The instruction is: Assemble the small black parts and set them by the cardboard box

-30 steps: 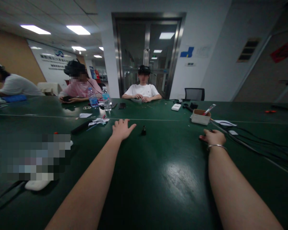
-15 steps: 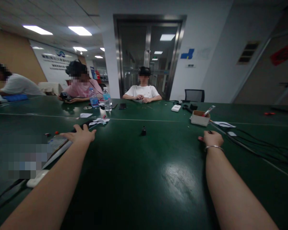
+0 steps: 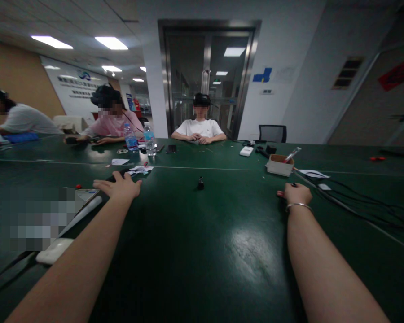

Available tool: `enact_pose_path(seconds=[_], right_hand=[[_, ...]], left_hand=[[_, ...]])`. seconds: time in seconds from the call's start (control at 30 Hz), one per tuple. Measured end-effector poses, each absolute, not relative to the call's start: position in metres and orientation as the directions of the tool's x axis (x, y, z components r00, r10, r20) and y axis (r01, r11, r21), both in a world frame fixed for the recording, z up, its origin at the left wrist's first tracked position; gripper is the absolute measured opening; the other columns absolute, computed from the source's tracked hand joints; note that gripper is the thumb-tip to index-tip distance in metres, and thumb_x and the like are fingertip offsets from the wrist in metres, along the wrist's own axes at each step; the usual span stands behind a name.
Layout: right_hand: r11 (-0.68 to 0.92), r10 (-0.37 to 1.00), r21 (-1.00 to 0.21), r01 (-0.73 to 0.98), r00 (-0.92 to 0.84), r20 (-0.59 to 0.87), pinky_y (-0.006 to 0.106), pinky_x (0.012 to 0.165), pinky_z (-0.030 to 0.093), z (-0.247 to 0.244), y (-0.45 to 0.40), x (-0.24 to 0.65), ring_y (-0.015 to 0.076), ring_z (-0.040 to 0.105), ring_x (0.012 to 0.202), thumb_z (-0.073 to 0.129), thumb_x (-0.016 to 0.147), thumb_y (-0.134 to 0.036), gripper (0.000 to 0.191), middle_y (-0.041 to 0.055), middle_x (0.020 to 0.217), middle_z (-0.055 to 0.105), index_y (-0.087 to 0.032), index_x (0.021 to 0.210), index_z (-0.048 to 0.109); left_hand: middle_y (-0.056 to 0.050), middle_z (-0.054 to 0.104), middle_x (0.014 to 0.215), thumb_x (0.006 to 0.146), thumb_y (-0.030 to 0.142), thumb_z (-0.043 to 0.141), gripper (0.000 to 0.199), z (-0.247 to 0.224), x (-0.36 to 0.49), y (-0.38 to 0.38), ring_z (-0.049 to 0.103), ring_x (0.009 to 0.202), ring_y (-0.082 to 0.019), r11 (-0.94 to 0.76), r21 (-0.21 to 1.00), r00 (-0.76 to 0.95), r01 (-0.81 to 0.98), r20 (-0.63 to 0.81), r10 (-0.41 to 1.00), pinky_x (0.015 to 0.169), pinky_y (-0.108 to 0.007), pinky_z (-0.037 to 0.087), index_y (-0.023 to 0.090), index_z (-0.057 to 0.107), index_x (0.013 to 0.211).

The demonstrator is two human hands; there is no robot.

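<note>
In head view, my left hand (image 3: 123, 188) has moved away from the small black bottle-like thing (image 3: 200, 183), which was nearer to it before, and now it is left of it, with open palm and spread fingers. So this thing stands upright between my two hands, touched by neither. My left fingers are near a dark long object (image 3: 123, 171) and the crumpled papers (image 3: 141, 170); if they touch it, I cannot tell. My right hand (image 3: 298, 194) is curled closed; something small and dark shows at its top, but what it grips I cannot tell. Open room of green table (image 3: 205, 237) lies between my forearms. The right side is tighter: the small box (image 3: 278, 167) sits just beyond, the cables (image 3: 366, 202) beside.
</note>
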State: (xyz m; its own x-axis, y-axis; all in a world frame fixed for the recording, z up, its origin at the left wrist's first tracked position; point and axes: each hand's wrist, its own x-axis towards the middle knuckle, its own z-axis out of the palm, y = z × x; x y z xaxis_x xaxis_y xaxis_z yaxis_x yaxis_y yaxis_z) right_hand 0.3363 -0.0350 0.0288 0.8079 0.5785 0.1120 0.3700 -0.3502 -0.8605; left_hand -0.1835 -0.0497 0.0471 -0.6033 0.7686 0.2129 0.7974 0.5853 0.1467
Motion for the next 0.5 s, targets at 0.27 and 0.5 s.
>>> enact_pose_path(seconds=[0.27, 0.5], right_hand=[[-0.458, 0.611, -0.805, 0.376, 0.791, 0.022, 0.025, 0.052, 0.051, 0.036, -0.03, 0.343, 0.0198, 0.065, 0.047, 0.056, 0.075, -0.015, 0.026, 0.0088, 0.053, 0.064, -0.009, 0.099, 0.065], [-0.459, 0.632, -0.835, 0.303, 0.772, -0.068, 0.028, 0.049, 0.051, 0.031, -0.022, 0.354, 0.021, 0.063, 0.045, 0.057, 0.073, -0.012, 0.036, 0.0086, 0.055, 0.062, -0.007, 0.107, 0.062]], left_hand=[[-0.021, 0.033, 0.144, 0.081, 0.063, 0.025, 0.07, 0.08, -0.092, -0.031, 0.03, 0.126, -0.053, 0.29, 0.289, -0.361, 0.912, 0.23, 0.904, 0.094, -0.07, 0.019, 0.021, 0.048, 0.131], [-0.024, 0.047, 0.132, 0.08, 0.065, 0.034, 0.07, 0.077, -0.014, -0.012, 0.048, 0.118, -0.039, -0.017, 0.455, -0.008, 0.891, 0.053, 0.999, 0.092, -0.048, 0.039, 0.015, 0.05, 0.127]])
